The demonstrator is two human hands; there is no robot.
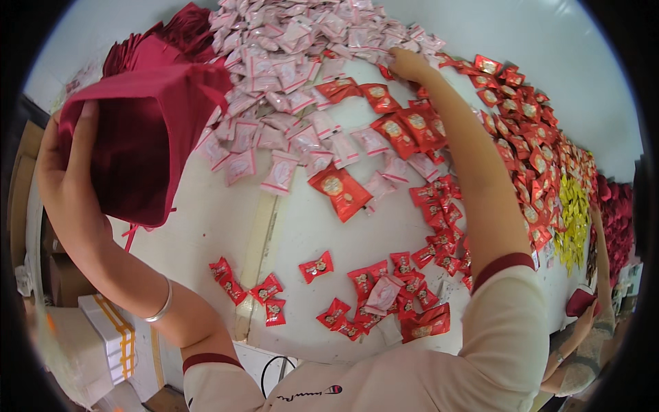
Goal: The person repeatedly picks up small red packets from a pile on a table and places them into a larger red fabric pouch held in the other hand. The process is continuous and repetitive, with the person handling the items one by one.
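Noted nearest the body: cream sleeves with dark red cuffs, a silver bangle [162, 305] on the left wrist. Saw small red sachets [274, 302] scattered along the near edge of the white table [206, 226], some overlapping, with a few pink ones mixed in.

Held up at the left: a dark red cloth bag [147, 137], mouth facing the table, lifted clear of the surface. Could not see inside; contents not determinable. Left hand [65, 161] closed on the bag's rim, fingers wrapped over the fabric edge, forearm raised steeply.

Mid-table: larger red packets [341, 191] lying flat, one just beside the pink packets [278, 172].

Farther: right arm stretched fully across the table, right hand [410, 64] resting palm down at the edge of the big pink pile [302, 34], fingertips curled onto the wrappers; whether a packet was pinched, cannot tell. More dark red bags [185, 31] stacked behind the held one.

Far right: a band of red packets, then yellow sachets [573, 213], then another person's hand [587, 316] at a red pouch.
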